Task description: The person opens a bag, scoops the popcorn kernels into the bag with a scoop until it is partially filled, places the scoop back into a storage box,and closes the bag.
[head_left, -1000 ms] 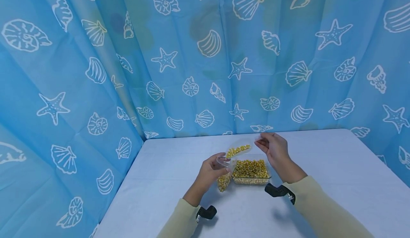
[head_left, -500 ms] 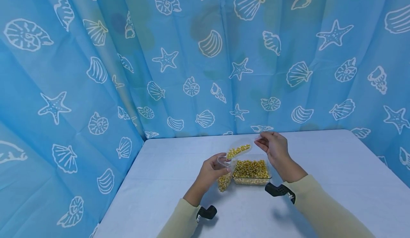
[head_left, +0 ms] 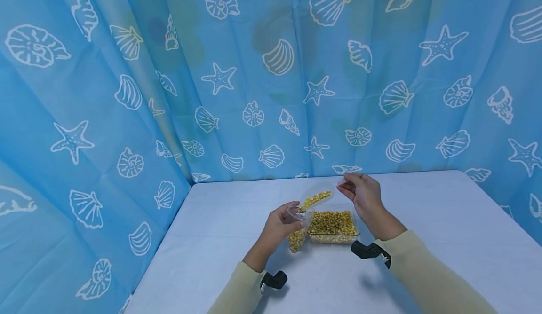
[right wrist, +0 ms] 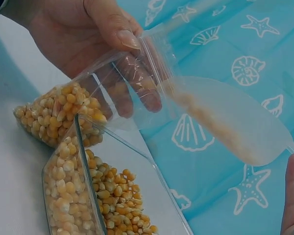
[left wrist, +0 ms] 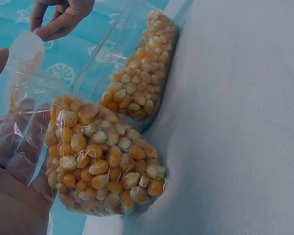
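Note:
My left hand holds a clear zip-lock bag by its mouth, thumb and fingers on either side. Corn kernels fill the bag's lower part, which hangs beside a glass container of corn kernels. Between finger and thumb, my right hand pinches the handle end of a translucent scoop. A row of kernels lies along the scoop, and its tip is in the bag's mouth. In the left wrist view, the scoop is partly hidden behind the bag's film.
The container stands on a white-covered table, close to the right of the bag. Behind and to the left hangs a blue curtain with white shell and starfish prints. A black camera mount sits on the left wrist.
The scoop has tilted slightly, and its kernels have slid down toward the bag's mouth, leaving a narrower row. Both hands stay almost in place.

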The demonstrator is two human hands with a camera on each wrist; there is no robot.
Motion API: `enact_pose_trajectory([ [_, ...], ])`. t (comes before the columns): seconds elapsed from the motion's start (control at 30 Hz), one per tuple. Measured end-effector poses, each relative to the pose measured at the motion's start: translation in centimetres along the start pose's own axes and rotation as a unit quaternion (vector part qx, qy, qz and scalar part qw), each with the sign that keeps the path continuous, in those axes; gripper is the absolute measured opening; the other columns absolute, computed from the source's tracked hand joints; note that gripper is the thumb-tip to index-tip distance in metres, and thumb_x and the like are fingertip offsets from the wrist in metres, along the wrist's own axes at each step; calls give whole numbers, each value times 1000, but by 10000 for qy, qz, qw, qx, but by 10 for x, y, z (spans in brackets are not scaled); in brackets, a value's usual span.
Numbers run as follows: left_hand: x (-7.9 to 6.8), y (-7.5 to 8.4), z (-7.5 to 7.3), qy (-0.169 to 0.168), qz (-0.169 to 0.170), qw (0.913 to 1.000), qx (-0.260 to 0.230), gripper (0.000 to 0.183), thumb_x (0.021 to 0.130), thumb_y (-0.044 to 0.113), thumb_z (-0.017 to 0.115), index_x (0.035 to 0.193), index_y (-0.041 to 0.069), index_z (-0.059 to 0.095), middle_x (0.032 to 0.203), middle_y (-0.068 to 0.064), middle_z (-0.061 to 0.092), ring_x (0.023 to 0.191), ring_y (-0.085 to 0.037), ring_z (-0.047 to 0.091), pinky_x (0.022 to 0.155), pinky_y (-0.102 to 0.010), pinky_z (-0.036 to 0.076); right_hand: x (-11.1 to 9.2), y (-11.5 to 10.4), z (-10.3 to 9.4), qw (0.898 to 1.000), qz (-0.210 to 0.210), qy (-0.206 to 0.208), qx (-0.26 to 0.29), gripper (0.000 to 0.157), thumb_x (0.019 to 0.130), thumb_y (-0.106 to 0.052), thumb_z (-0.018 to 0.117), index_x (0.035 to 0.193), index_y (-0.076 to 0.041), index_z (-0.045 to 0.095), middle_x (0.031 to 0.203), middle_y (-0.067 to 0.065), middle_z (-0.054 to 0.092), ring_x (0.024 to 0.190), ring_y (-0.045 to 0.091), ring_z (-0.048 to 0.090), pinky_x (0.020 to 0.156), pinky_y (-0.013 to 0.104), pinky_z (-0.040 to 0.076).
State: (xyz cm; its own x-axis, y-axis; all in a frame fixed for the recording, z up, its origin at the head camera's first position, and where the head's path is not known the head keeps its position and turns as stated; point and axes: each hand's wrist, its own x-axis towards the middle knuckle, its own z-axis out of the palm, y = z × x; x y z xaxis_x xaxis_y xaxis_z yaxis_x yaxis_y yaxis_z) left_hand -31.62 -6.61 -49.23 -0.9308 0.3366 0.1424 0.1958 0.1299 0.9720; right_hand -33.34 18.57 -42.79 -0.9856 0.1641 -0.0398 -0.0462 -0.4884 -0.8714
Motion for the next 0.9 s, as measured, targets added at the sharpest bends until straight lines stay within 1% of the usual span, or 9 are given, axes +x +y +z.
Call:
enact_pose_trajectory([
  [0.13, 0, 0, 0, -14, 38, 10000, 24, 58, 85, 21, 76, 138, 15, 54, 118, 3, 64, 101, -18, 63, 84, -35, 53, 1, 0, 0, 10000, -30, -16, 25, 34, 97, -11, 60, 121, 9, 46, 86, 10, 59, 75, 17, 66, 79, 31, 55],
  [0.2, 0, 1, 1, -13, 49, 10000, 21, 59, 85, 21, 76, 139, 13, 53, 119, 2, 63, 101, -18, 63, 84, -36, 53, 1, 0, 0, 10000, -52, -14, 7, 33, 97, -11, 60, 119, 9, 47, 86, 10, 59, 75, 17, 66, 79, 31, 55],
  [0.3, 0, 1, 1, -10, 59, 10000, -12, 59, 85, 20, 76, 139, 13, 54, 120, 1, 63, 102, -19, 63, 85, -36, 53, 1, -1, 0, 10000, -84, -20, -2, 26, 97, -10, 59, 115, 7, 50, 87, 11, 59, 75, 17, 66, 79, 31, 55],
  [0.37, -1, 1, 1, -9, 57, 10000, -55, 57, 85, 20, 76, 138, 14, 54, 120, -1, 63, 103, -19, 63, 86, -36, 52, 0, -2, 1, 9999, -101, -35, -4, 22, 98, -10, 59, 111, 5, 51, 88, 12, 59, 74, 17, 66, 78, 31, 55],
  [0.47, -1, 0, 1, 9, 33, 9999, -102, 55, 85, 19, 76, 136, 19, 56, 122, 0, 63, 105, -19, 63, 87, -36, 52, 0, -4, 1, 9999, -105, -67, 43, 16, 98, -9, 58, 107, 4, 53, 88, 13, 59, 74, 17, 65, 78, 31, 55],
  [0.53, -1, 0, 1, 22, 35, 9999, -129, 54, 85, 19, 77, 135, 21, 57, 123, 1, 62, 105, -19, 63, 88, -36, 52, -1, -5, 1, 9999, -118, -90, 65, 16, 98, -9, 58, 106, 3, 53, 87, 12, 59, 74, 18, 65, 78, 31, 55],
  [0.7, -1, 1, 2, 44, 65, 9999, -132, 54, 85, 18, 76, 135, 23, 56, 127, 3, 61, 106, -19, 63, 87, -35, 52, -1, -6, 0, 9998, -170, -118, 50, 17, 97, -10, 60, 106, 3, 53, 85, 9, 59, 76, 18, 65, 79, 31, 55],
  [0.9, -2, 2, 2, 33, 87, 9999, -133, 54, 86, 16, 75, 136, 23, 56, 131, 2, 59, 107, -19, 63, 87, -35, 52, 0, -5, 1, 9997, -200, -36, -100, 18, 97, -11, 60, 107, 2, 53, 90, 12, 58, 76, 17, 65, 79, 31, 55],
])
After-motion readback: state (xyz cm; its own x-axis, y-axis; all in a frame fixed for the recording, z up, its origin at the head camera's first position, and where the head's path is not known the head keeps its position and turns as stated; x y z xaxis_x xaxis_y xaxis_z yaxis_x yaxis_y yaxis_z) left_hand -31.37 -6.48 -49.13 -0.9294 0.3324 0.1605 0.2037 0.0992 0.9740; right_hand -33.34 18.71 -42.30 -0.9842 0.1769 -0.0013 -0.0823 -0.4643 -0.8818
